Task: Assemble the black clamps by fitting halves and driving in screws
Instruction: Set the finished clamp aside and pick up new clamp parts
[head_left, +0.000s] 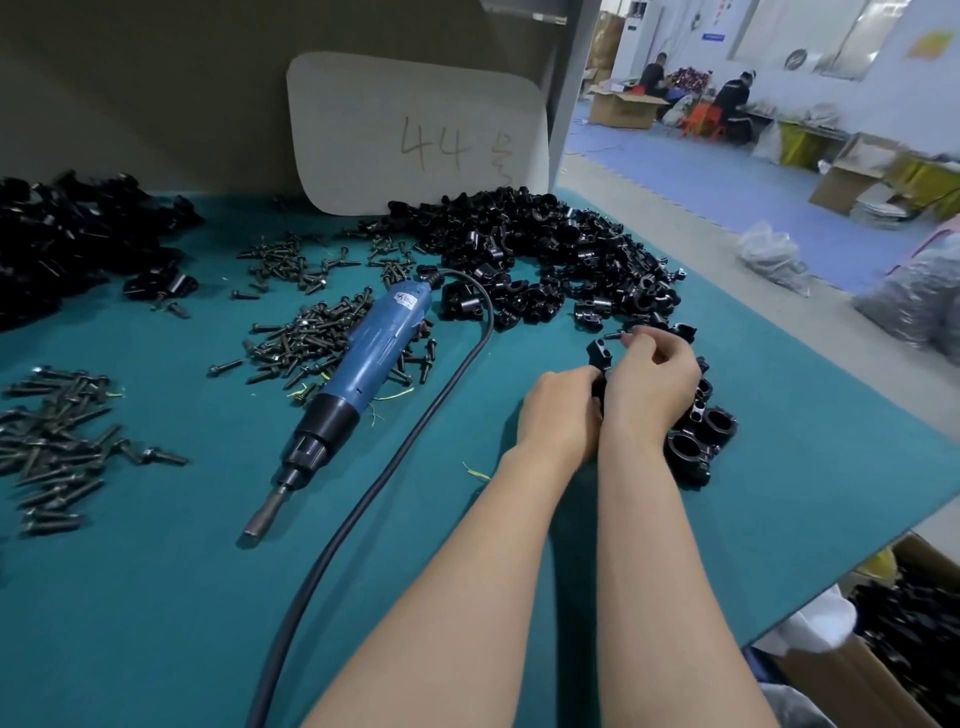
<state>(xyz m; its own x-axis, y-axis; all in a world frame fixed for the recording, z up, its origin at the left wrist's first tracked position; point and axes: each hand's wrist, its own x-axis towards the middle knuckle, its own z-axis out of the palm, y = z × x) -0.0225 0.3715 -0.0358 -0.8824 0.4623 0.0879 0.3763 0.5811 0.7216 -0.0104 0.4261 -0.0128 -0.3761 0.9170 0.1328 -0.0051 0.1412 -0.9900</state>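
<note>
Teal mat, hands grip clamp, poss. screw

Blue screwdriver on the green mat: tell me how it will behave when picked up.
The blue screwdriver looks rigid and probably hefty for its size. Its round body may roll if nudged. The thick black cord at its rear will likely drag and tug.
</note>
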